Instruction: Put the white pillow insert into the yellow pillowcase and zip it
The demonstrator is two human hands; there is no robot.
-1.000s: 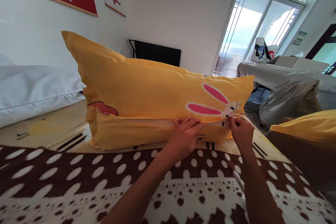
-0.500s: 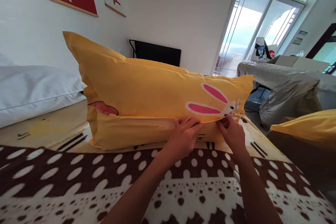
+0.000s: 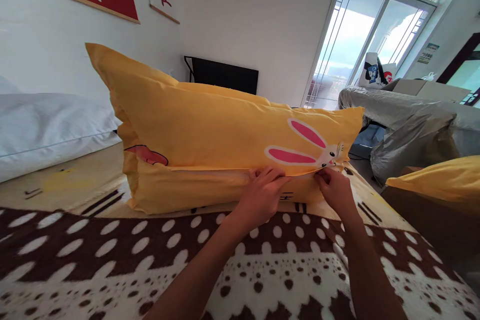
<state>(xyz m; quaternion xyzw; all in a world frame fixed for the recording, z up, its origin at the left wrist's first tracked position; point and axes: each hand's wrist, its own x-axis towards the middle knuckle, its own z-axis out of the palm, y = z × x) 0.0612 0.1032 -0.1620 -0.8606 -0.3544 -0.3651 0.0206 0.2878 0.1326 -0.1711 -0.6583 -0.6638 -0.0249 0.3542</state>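
Note:
A yellow pillow in a pillowcase (image 3: 210, 130) stands on its long side before me, with a white rabbit face and pink ears printed at its right. A long horizontal seam runs along its lower front; I cannot make out whether it has a zipper. My left hand (image 3: 264, 192) is closed on the seam's edge near the middle, fingers bent over the fabric. Farther right, below the rabbit's face, my right hand (image 3: 335, 191) pinches the same edge between thumb and fingers. The fingertips of both hands are partly hidden.
Under the pillow lies a brown and white patterned blanket (image 3: 150, 255). A white pillow (image 3: 56, 130) is at the left, another yellow piece of fabric (image 3: 442, 177) at the right. Plastic-covered furniture (image 3: 412, 115) stands beyond, near the window (image 3: 360, 35). Behind the pillow is a black panel (image 3: 225, 75).
My right hand has shifted slightly right along the seam, still pinching. My left hand stays in place. The pillow's upper left corner has tipped slightly left.

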